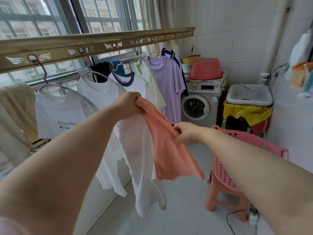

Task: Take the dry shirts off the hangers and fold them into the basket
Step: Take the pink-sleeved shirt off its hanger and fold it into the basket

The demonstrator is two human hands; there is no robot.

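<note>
Left hand point(127, 106) and right hand point(187, 134) each gripped the orange shirt point(166, 150), held up near the basket point(227, 168)

Dark print on the white shirt point(67, 124) and red print on the yellow bag point(252, 114), neither legible.

Two arms were in shot, and both were bare. The left forearm point(76, 158) ran uncovered from the bottom edge right up to the left hand point(128, 106), and the right forearm point(254, 163) likewise to the right hand point(188, 134). A blurred pale pink sliver point(10, 226) sat at the lower-left corner, perhaps a sleeve edge; it was too soft to tell.
</note>
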